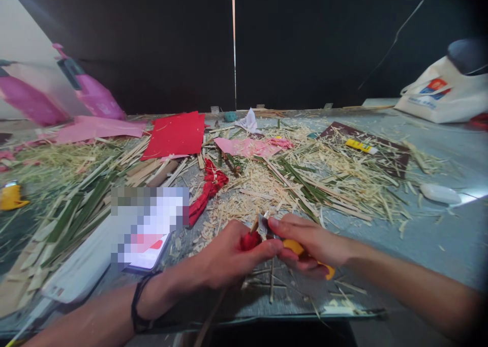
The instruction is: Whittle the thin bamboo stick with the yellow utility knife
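My left hand is closed round a thin bamboo strip, with something red, perhaps cloth, between the fingers and the strip. In my right hand is a yellow-handled utility knife. Its metal blade meets the upper end of the strip, and my right thumb rests near the blade. The fingertips of both hands nearly touch each other. Pale bamboo shavings lie just beyond the hands. A twisted red cloth stretches behind my left hand.
A lit phone and a pale board-like object lie left, beside green bamboo strips. Red paper, pink paper and a yellow tube are farther back. Pink spray bottles and a white bag stand at the sides.
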### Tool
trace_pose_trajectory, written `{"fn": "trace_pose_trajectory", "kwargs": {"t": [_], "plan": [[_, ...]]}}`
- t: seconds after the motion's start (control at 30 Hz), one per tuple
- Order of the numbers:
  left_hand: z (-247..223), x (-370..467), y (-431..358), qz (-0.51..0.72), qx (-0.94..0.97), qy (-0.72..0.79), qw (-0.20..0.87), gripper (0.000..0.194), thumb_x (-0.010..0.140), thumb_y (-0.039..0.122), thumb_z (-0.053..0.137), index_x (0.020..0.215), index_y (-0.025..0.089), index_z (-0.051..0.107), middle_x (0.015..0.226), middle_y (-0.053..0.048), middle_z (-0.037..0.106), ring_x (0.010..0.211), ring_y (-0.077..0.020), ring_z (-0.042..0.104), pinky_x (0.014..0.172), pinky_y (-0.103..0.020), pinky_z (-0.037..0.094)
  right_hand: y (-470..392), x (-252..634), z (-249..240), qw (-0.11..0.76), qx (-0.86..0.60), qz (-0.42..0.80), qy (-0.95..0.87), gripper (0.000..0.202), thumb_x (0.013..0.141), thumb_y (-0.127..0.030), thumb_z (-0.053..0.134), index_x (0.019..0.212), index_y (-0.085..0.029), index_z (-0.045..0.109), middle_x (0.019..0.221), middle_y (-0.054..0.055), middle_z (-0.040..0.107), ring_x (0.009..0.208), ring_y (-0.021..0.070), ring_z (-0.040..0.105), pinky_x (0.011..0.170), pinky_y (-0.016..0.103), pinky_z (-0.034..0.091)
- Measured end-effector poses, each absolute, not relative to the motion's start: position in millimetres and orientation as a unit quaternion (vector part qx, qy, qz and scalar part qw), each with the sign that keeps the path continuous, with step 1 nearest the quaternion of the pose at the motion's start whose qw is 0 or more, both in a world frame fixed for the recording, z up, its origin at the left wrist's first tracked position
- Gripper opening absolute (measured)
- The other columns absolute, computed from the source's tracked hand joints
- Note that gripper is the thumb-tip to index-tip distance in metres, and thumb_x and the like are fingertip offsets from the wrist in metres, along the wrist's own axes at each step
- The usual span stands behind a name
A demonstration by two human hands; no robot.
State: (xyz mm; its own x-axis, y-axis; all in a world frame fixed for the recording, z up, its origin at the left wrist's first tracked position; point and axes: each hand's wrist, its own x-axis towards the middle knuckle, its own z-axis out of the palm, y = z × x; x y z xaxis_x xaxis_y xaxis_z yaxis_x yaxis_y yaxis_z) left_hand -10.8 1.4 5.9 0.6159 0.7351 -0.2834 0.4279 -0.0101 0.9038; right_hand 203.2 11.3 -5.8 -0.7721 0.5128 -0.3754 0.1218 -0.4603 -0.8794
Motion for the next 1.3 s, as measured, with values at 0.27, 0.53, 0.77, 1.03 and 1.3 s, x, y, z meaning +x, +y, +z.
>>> {"fn": "trace_pose_trajectory", "kwargs": {"t": [0.27,0.53,0.77,1.03,1.3], "plan": [[-1,-1,-2,0.178,0.703,0.481,0.492,0.062,0.095,0.065,0.041,0.052,0.022,0.032,0.05,0.008,0.023,0.048,-0.0086,0.02,0.043,-0.027,0.014,5,192,-5,0.199,-0.372,0.789,-0.446,0.061,0.094,-0.074,0.046,0.065,-0.02,0.044,0.038,-0.01,0.032,0.026,0.0056,0.025,0.025,0.014,0.027],[-1,-10,1,0.156,0.662,0.439,0.588,0.064,0.089,0.072,0.05,0.053,0.021,0.035,0.044,0.008,0.033,0.041,-0.007,0.029,0.04,-0.022,0.02,17,191,-8,0.375,-0.363,0.742,-0.421,0.05,0.098,-0.064,0.048,0.075,-0.02,0.05,0.041,-0.01,0.037,0.028,0.0058,0.027,0.029,0.015,0.028],[3,-11,1,0.105,0.696,0.385,0.597,0.062,0.087,0.064,0.06,0.053,0.02,0.033,0.048,0.009,0.026,0.046,-0.0065,0.023,0.042,-0.023,0.019,3,186,-6,0.357,-0.358,0.678,-0.534,0.035,0.092,-0.053,0.066,0.095,-0.02,0.053,0.045,-0.012,0.041,0.032,0.0052,0.028,0.031,0.014,0.026],[2,-4,-2,0.126,0.78,0.457,0.408,0.037,0.088,0.029,0.053,0.055,0.02,0.038,0.049,0.008,0.035,0.048,-0.0081,0.03,0.047,-0.027,0.021,-2,183,-6,0.391,-0.459,0.56,-0.569,0.036,0.091,-0.049,0.067,0.078,-0.02,0.052,0.043,-0.01,0.041,0.033,0.0056,0.034,0.034,0.019,0.026],[10,-3,-4,0.108,0.793,0.457,0.389,0.034,0.09,0.03,0.048,0.057,0.02,0.041,0.052,0.006,0.04,0.05,-0.0095,0.034,0.049,-0.027,0.025,-6,180,-5,0.389,-0.462,0.558,-0.568,0.036,0.091,-0.05,0.065,0.077,-0.021,0.049,0.044,-0.01,0.039,0.034,0.0058,0.031,0.035,0.02,0.025]]}}
